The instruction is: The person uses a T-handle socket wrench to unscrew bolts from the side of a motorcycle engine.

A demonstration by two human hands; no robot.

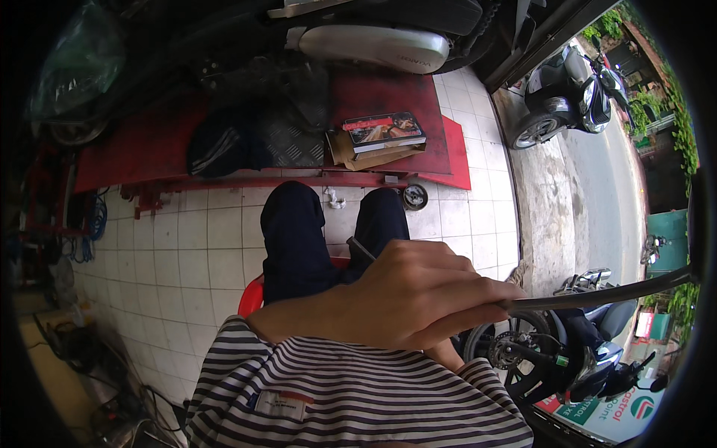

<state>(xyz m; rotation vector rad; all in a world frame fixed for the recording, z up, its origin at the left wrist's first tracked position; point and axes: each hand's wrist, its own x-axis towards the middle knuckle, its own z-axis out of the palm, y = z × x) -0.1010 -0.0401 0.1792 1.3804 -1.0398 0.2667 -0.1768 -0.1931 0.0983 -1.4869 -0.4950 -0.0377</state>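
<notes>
My left hand point(422, 287) reaches across in front of my striped shirt, its back toward me. Its thumb and fingers are closed on the end of a thin, dark, curved cable-like strip point(597, 300), which runs off to the right rim. What the strip belongs to does not show. Beyond the knuckles, a short dark rod-like piece point(362, 249) sticks out over my thigh; whether it joins the strip is hidden. Of my right arm only a bit of skin point(446, 355) shows below the left hand. My right hand's fingers are hidden behind it.
Ahead is a red lift platform point(388, 93) under a motorcycle, bearing a boxed item point(385, 131) on cardboard and a dark cloth point(224, 142). A round metal part point(414, 197) lies on the tiled floor. Motorcycles point(590, 343) stand at the right. I sit on a red stool point(252, 297).
</notes>
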